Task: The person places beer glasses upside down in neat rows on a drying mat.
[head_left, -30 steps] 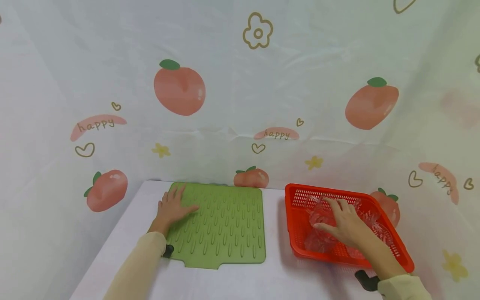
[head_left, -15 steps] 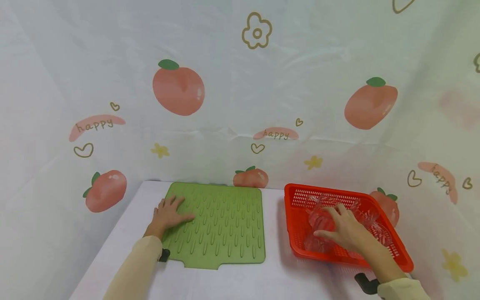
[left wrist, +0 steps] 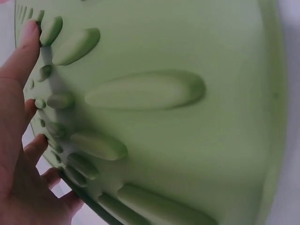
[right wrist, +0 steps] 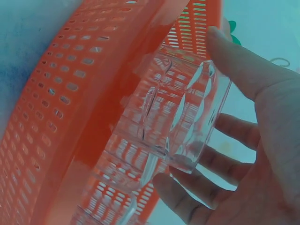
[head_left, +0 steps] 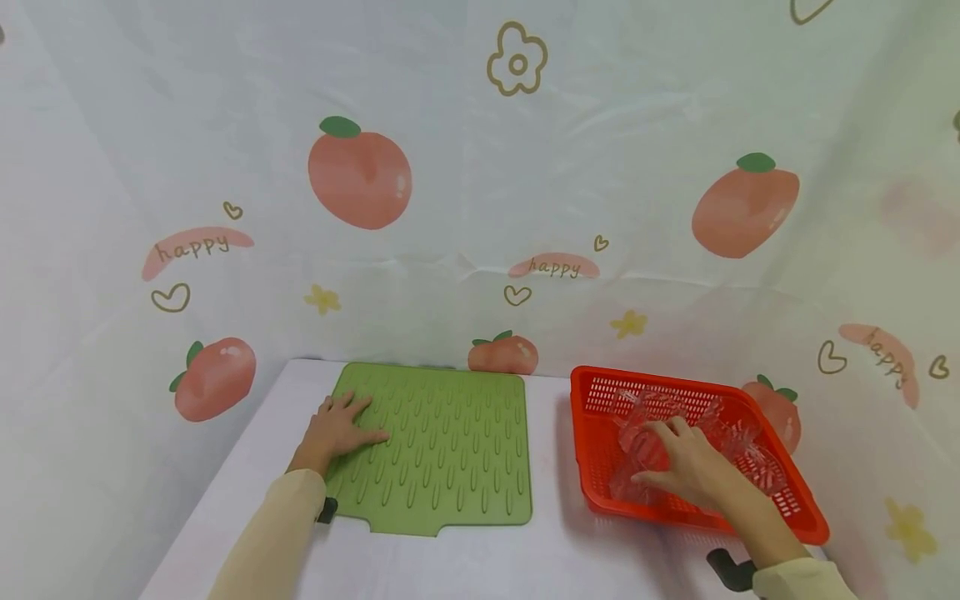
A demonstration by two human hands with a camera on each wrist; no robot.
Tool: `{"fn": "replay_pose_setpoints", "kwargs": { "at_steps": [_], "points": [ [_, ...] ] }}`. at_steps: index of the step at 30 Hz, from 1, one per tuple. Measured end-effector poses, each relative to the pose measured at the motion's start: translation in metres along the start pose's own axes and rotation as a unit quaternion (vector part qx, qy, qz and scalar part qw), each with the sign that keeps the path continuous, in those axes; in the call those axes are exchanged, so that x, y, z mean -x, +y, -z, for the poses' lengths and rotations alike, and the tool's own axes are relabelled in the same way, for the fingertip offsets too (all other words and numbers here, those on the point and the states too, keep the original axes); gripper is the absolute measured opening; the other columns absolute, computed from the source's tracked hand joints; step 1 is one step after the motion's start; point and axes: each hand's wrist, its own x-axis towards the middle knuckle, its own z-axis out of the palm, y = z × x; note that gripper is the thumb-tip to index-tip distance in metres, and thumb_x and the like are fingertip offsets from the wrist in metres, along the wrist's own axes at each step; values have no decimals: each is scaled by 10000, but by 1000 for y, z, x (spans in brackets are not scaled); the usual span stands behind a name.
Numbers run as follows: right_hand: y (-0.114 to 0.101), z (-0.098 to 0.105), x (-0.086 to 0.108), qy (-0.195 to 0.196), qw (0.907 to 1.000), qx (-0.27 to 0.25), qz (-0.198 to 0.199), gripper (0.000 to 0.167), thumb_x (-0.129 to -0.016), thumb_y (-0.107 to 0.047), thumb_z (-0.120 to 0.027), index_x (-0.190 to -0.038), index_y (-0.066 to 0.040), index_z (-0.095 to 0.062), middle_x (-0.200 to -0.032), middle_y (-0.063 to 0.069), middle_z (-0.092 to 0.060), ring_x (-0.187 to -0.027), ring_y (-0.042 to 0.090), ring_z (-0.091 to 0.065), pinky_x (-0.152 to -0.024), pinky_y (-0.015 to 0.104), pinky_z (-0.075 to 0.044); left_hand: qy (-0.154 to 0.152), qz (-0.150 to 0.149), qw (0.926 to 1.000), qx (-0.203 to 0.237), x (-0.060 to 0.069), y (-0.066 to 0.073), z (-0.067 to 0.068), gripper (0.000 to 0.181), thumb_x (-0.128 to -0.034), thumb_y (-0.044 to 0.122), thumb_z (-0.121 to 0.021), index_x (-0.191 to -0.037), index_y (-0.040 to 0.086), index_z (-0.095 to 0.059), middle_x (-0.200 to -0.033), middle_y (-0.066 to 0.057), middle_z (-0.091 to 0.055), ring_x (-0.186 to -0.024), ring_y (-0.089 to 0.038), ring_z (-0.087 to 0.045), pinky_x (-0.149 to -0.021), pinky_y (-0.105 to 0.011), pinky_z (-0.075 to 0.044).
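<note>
In the head view my left hand [head_left: 337, 432] lies with spread fingers on the left side of a green drying mat [head_left: 450, 450] with raised oval ridges. The left wrist view shows its fingers [left wrist: 29, 44] at the edge of the ridged mat. My right hand [head_left: 693, 467] is over a red perforated basket [head_left: 592, 467], thumb and fingers parted around a clear faceted glass [right wrist: 183, 108]. In the right wrist view the glass lies tilted between thumb and fingers; firm contact cannot be made out. Several other clear glasses [head_left: 757, 462] lie in the basket.
A white tabletop [head_left: 551, 492] lies between the mat and the basket. Behind them hangs a white cloth [head_left: 465, 192] printed with peaches, hearts and flowers, close to the far edge of the mat and basket.
My left hand has slid slightly left and toward me on the mat. The right hand has sunk a little lower into the basket around the glass.
</note>
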Motion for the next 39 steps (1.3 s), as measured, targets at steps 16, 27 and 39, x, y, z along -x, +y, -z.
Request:
{"fn": "replay_pose_setpoints", "kwargs": {
  "at_steps": [16, 27, 39],
  "points": [
    [-9, 11, 3, 323, 9991, 95, 257, 750, -753, -432, -884, -1343, -92, -570, -1213, 172, -587, -1092, 365, -587, -834, 602, -594, -153, -203, 9987, -452, 9, 0, 13, 1059, -752, 633, -808, -1576, 116, -388, -1651, -273, -259, -1471, -629, -197, -1045, -757, -389],
    [-15, 49, 3, 401, 9988, -2, 272, 798, -788, -500, -843, -1399, -88, -536, -1356, 243, -548, -1184, 441, -571, -809, 597, -598, 35, -220, 9987, -468, 7, 3, 7, 1072, -743, 583, -836, -1574, 82, -379, -1634, -306, -264, -1465, -644, -198, -1108, -752, -329],
    [-27, 76, 7, 828, 9924, -677, 606, 755, -835, -492, -816, -1409, -104, -516, -1318, 173, -563, -1125, 357, -584, -785, 478, -606, 84, -203, 9987, -458, 8, 4, 7, 1070, -739, 575, -838, -1569, 77, -385, -1619, -340, -260, -1458, -649, -211, -1097, -768, -326]
  ]
}}
